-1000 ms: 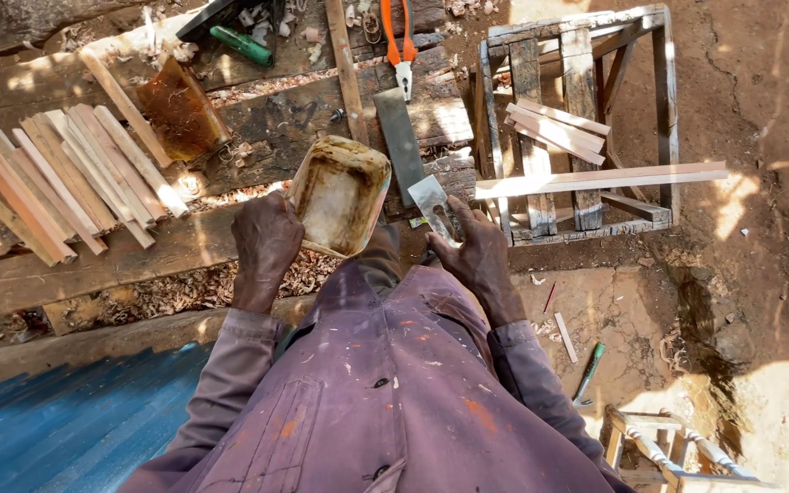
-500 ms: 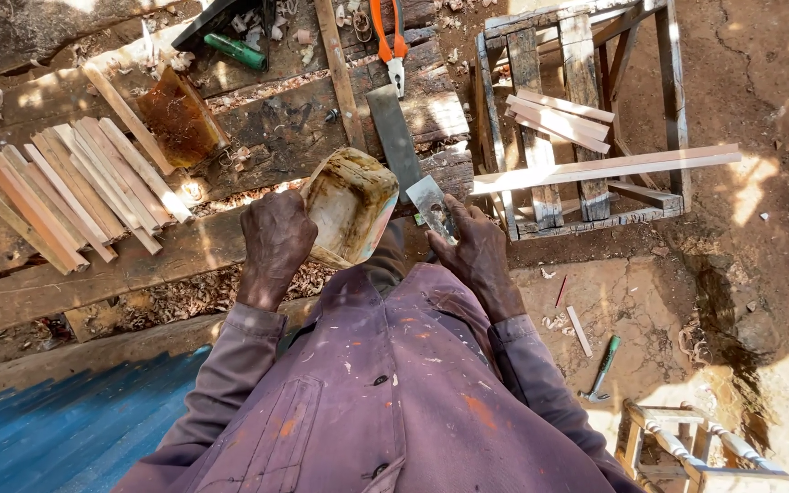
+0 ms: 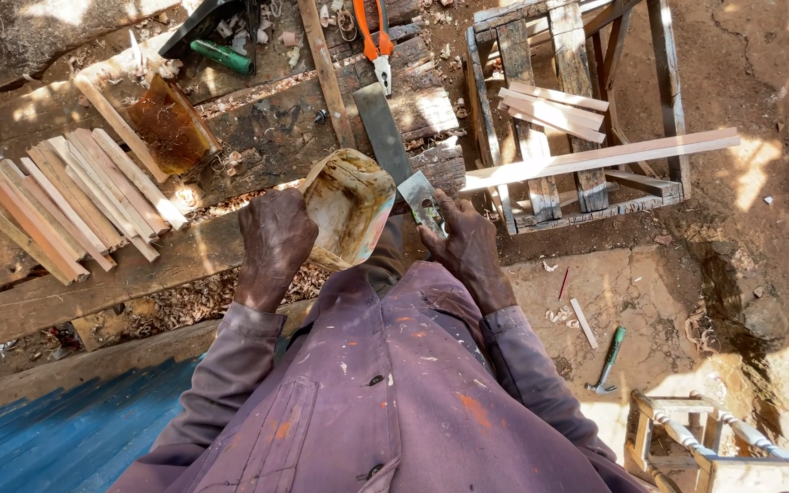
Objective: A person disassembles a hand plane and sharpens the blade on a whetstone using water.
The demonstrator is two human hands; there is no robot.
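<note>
Two hands are working close together above your lap. Your left hand (image 3: 276,239) is gripping the left rim of a stained, cream-coloured plastic tub (image 3: 349,205), tipping it so its open side is facing you; its long axis is running from about 7 o'clock up to 1 o'clock. Your right hand (image 3: 464,246) is clasping the lower end of a flat metal blade (image 3: 391,146), which is pointing up toward 11 o'clock, just beside the tub's right edge. Wooden slats (image 3: 66,205) are lying at 9 o'clock, orange-handled pliers (image 3: 374,36) at 12 o'clock.
</note>
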